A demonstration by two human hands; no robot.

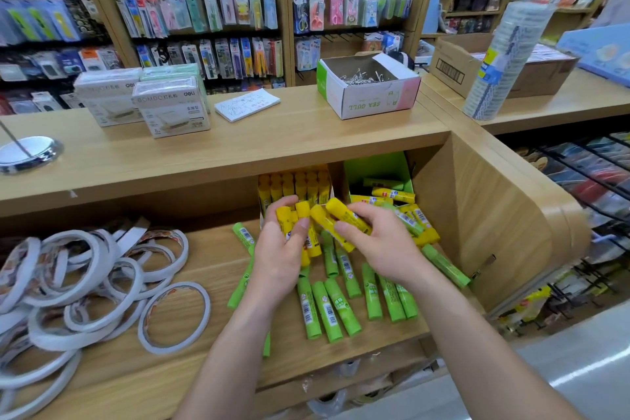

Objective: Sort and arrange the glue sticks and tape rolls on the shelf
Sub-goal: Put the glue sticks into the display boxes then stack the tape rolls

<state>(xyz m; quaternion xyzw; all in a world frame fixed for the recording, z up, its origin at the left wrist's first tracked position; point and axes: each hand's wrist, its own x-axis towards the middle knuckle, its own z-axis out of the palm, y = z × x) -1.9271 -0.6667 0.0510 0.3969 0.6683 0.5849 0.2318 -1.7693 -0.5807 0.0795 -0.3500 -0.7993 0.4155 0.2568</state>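
Note:
On the lower wooden shelf [211,269] my left hand [279,256] grips a bunch of yellow glue sticks [301,215], and my right hand [381,245] holds two more yellow glue sticks [341,215] beside them. Behind the hands stands a box of upright yellow glue sticks [295,186]. A green box [378,170] to its right holds a few yellow sticks lying flat. Several green glue sticks [337,307] lie loose on the shelf under my hands. A pile of white tape rolls [88,286] fills the shelf's left part.
The upper counter [272,143] carries white hole-punch boxes [170,106], a notepad [247,104], an open box of clips [368,85] and a metal spike stand [27,152]. A tall tape stack [504,58] stands right. The shelf's curved side wall [494,222] closes the right.

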